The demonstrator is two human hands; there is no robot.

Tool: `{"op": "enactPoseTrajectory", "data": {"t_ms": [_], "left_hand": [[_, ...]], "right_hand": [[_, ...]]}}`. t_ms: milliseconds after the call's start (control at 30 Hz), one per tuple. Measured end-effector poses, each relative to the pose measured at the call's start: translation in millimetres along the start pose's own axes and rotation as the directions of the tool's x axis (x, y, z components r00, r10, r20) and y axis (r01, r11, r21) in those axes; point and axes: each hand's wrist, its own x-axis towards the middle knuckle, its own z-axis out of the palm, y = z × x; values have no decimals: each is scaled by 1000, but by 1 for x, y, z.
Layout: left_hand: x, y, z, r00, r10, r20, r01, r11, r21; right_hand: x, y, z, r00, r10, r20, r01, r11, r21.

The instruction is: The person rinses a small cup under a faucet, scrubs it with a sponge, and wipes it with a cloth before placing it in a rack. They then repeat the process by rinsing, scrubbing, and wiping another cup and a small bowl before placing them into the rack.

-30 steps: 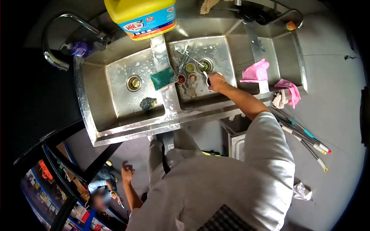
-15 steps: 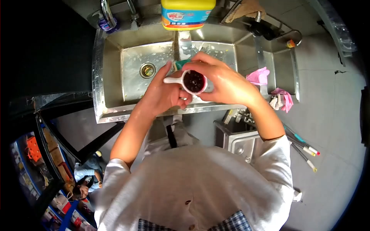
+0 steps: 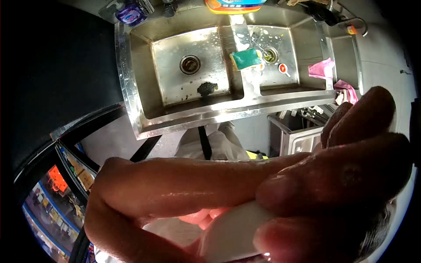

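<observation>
Right up against the camera, my left hand is curled round a white thing, which looks like the small white handled cup. My right hand presses its fingertips and thumb onto the cup's right side. Both hands look wet. The cup's inside and handle are hidden by the fingers and the frame's lower edge. Beyond the hands, a green and yellow sponge rests on the divider of the steel sink. Another small white handled cup, red inside, lies in the right basin.
A dark scrubbing pad lies in the left basin near its drain. Thin metal utensils lie by the right drain. Behind the sink stand a purple soap bottle and a yellow jug. Pink cloths hang at the right.
Both hands have come up from over the sink to close before the camera with the cup. Its dark red contents no longer show. The sponge and basins are now uncovered.
</observation>
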Motion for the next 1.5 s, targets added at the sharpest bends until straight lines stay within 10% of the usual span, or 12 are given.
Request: {"op": "enactPoseTrajectory", "data": {"t_ms": [267, 433, 633, 933, 1500], "left_hand": [[-9, 0, -21, 996, 70, -61, -73, 996, -41], [6, -22, -40, 959, 166, -231, -180, 983, -40], [22, -44, -65, 887, 297, -352, -300, 953, 48], [4, -46, -52, 744, 510, -432, -426, 860, 281], [0, -70, -74, 602, 362, -712, -438, 895, 85]], "right_hand": [[-6, 21, 17, 993, 7, -122, -2, 999, 40], [-2, 45, -50, 814, 276, 510, -348, 936, 48], [-27, 69, -44, 625, 530, 573, -710, 691, 135], [-20, 65, -10, 659, 455, 598, -669, 718, 191], [-36, 68, 18, 746, 437, 503, -508, 861, 6]]}}
